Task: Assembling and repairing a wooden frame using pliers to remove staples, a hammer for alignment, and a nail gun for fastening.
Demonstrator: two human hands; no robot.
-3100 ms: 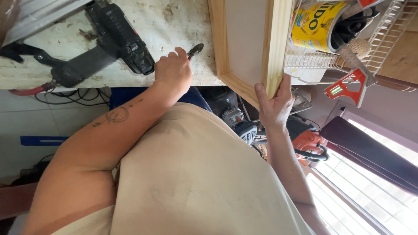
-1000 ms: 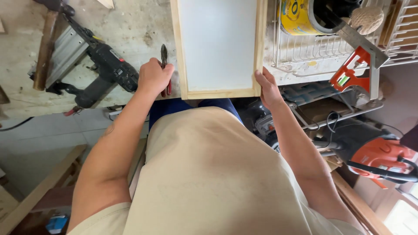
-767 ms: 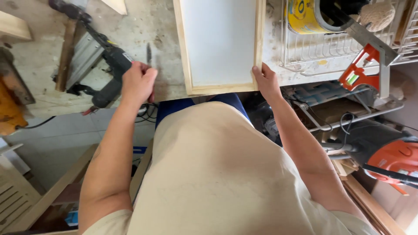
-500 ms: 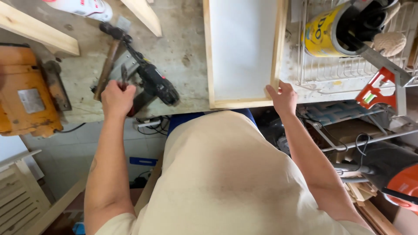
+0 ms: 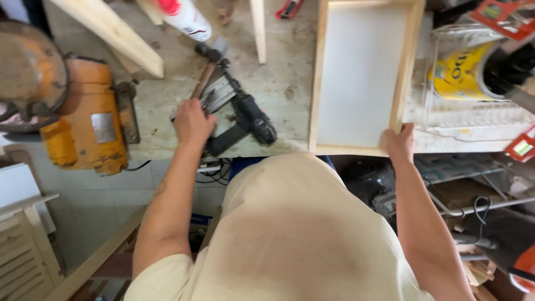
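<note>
Wooden-handled hammer (image 5: 202, 85) at ten o'clock: our left hand (image 5: 192, 121) closes round it. Our right hand (image 5: 399, 144) pins the pale wooden frame's (image 5: 319, 83) corner, steadying it on the table (image 5: 281, 83).

Bright, even daylight, soft shadows, slight motion blur and wide-angle stretching toward the edges.

A yellow can (image 5: 458, 75) with a printed label is seen at two o'clock; a white, red-capped bottle (image 5: 184, 17) lies at eleven o'clock.
</note>
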